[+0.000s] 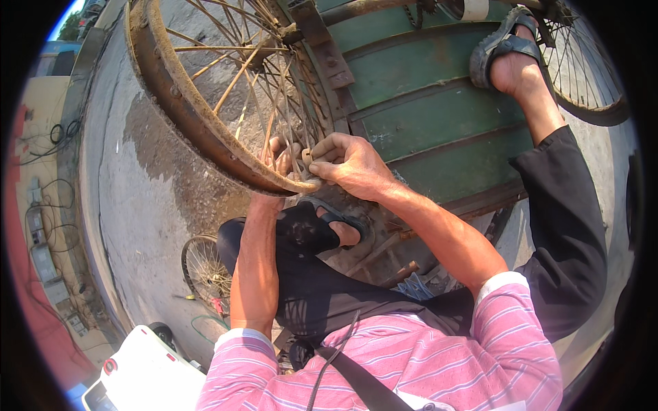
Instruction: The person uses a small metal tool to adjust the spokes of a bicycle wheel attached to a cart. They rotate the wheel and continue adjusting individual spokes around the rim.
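A rusty spoked wheel point(185, 113) without a tyre stands before me, mounted beside a green metal cart body point(418, 103). At the lower end of its rim, my left hand point(279, 159) reaches up behind the rim, fingers curled around a thin spoke point(271, 123). My right hand point(353, 166) comes in from the right side of the wheel, thumb and forefinger pinched close to the rim and the left fingertips. What lies in that pinch is too small to make out. Spokes and rim partly hide the left fingers.
My right sandalled foot point(507, 61) is propped against the cart body. A second spoked wheel point(582, 68) is at the upper right, a smaller one point(205, 267) at lower left. A white vehicle point(147, 373) stands lower left; cables point(58, 133) run along the left edge.
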The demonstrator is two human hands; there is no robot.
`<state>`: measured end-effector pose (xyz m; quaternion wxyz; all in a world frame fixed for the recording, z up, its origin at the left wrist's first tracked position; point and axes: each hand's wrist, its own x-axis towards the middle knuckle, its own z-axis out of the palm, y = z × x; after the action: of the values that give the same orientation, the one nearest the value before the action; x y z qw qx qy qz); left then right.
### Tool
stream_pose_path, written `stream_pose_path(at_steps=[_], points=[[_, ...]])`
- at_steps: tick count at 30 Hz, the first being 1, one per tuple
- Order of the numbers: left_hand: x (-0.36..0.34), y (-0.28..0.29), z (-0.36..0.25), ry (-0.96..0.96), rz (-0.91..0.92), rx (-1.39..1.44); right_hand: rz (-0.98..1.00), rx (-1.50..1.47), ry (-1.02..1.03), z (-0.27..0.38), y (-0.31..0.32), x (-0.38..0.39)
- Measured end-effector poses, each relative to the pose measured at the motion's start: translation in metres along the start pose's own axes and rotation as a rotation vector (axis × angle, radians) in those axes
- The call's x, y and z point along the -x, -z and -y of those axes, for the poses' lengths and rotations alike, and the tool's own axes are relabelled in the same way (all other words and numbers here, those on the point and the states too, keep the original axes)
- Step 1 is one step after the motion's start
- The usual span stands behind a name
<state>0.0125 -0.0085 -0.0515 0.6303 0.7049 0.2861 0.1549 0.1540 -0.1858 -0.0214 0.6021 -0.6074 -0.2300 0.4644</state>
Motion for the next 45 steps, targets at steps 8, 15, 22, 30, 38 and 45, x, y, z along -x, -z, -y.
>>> stream_pose_path(at_steps=[8,15,22,30,38,45], points=[[0.022,0.014,-0.015,-0.005,0.157,-0.037,-0.039,0.208,0.162,-0.004,-0.005,0.002],[0.026,0.011,-0.034,-0.067,0.162,-0.250,-0.037,0.204,0.186,-0.005,-0.006,0.003],[0.031,0.035,-0.008,-0.030,0.051,-0.285,-0.055,0.208,0.016,-0.016,-0.005,0.004],[0.011,0.006,0.000,-0.175,-0.045,-0.298,-0.158,0.082,-0.355,-0.027,0.000,-0.008],[-0.007,-0.006,0.048,-0.008,-0.027,0.155,-0.156,-0.283,-0.339,-0.060,-0.015,-0.011],[-0.003,-0.007,0.048,-0.062,0.003,0.058,-0.128,-0.321,-0.352,-0.066,-0.012,-0.011]])
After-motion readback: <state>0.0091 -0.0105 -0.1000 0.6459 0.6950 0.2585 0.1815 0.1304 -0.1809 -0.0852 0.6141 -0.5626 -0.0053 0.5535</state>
